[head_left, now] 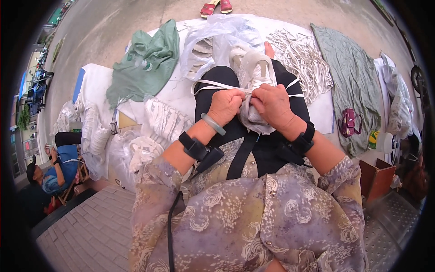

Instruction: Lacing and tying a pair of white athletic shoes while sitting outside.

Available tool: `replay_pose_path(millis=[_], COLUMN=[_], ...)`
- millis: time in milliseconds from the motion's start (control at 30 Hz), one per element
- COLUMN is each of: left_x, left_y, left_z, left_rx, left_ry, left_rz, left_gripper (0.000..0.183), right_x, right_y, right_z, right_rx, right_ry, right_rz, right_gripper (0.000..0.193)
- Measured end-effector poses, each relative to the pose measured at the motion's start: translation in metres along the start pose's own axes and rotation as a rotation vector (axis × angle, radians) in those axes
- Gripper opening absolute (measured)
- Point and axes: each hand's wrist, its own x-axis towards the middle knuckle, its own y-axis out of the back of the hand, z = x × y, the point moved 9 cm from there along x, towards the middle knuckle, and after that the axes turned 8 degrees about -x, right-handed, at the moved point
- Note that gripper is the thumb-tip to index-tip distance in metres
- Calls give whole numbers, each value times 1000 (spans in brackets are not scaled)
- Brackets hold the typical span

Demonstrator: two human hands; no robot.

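A pale grey and white sneaker [264, 66] rests on my lap between my knees, its laced front upward. Over its lacing my left hand [225, 107] is closed in a fist around a white shoelace [216, 84], which trails left across my dark trousers. Close beside it, my right hand [275, 107] pinches the lace against the sneaker's eyelets, fingers bent; another loose lace end lies past its knuckles. The exact grip point is hidden by the fingers. A second pale shoe [236, 56] sits just beyond, partly covered by the first.
On the white sheet [319, 111] lie a heap of white laces [301, 61] and a clear bag [185, 50] of shoe parts. Green cloth [158, 59] and wrapped shoe stacks [165, 118] lie left. A dark red bag [348, 123] lies right. Another person [65, 170] sits far left.
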Motion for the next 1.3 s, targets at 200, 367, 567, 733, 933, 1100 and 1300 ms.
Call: replay_pose_path(millis=[200, 367, 567, 733, 933, 1100, 1300], left_x=[-14, -18, -5, -6, -23, -21, -20], left_y=[-5, -21, -15, -17, -23, -28, -13], left_z=[24, 40, 13, 14, 41, 45, 48], left_rx=[124, 322, 194, 32, 478, 470, 355], left_ry=[-130, -210, -141, 28, -232, -240, -219], left_rz=[40, -37, -60, -54, -39, -56, -18], left_gripper=[24, 41, 33, 33, 28, 29, 31], right_x=[-3, -5, 0, -3, -76, -250, -253], right_y=[-3, -8, -8, 0, 69, 98, 60], right_z=[-22, -14, -15, -20, 22, 190, 191], right_rx=[-282, -331, -259, -281, -222, -421, -336], right_ry=[229, 143, 135, 241, 208, -360, -367], right_rz=[-34, -83, -90, 12, -33, -147, -413], right_gripper=[8, 8, 3, 8, 12, 7, 5])
